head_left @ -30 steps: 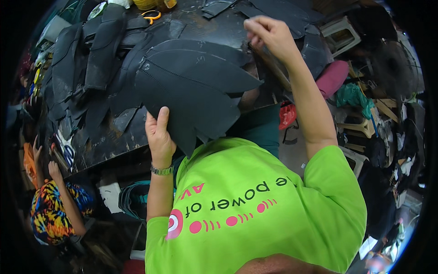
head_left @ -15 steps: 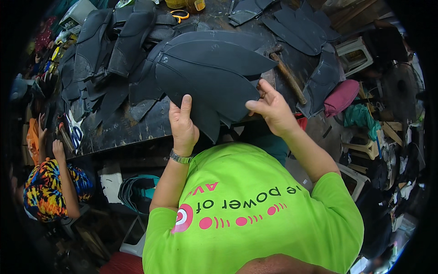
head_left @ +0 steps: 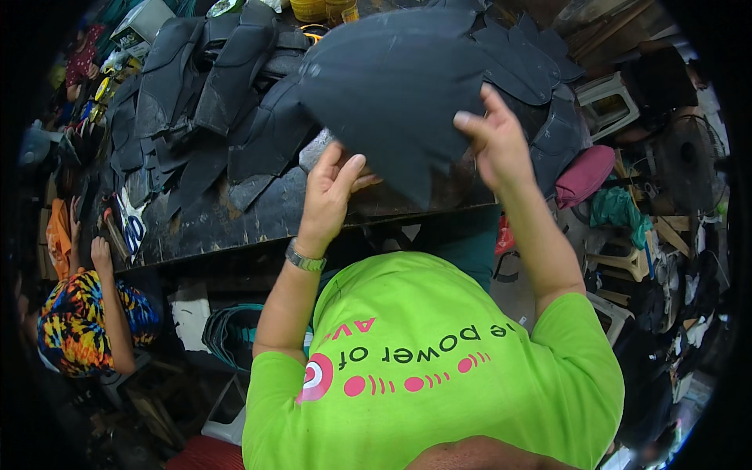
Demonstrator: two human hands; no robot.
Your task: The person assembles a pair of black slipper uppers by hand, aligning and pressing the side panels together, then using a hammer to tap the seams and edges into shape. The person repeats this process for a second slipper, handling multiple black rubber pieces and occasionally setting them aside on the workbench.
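A large black shaped panel (head_left: 392, 86), smooth and with pointed ends, is raised and tilted above the dark worktable (head_left: 270, 211). My right hand (head_left: 501, 145) grips its right edge, the thumb on the near face and the fingers at the rim. At its lower left edge is my left hand (head_left: 325, 196), with thumb and fingers apart and nothing visibly between them. A silver watch sits on the left wrist. Part of a pale grey block (head_left: 316, 149) shows between the panel and my left hand. Whatever lies behind the panel is hidden.
Black stitched pieces (head_left: 168, 74) are heaped at the left, and more black panels (head_left: 521, 63) lie at the far right. Blue-handled scissors (head_left: 133, 227) rest at the table's left edge. Another person's hand (head_left: 102, 254) is nearby. A maroon cushion (head_left: 585, 176) and a fan (head_left: 689, 157) stand right.
The panel has moved up and away, turning so its seam lines no longer show. It now covers the hammer. Both hands have shifted; the left thumb has come off the panel's face.
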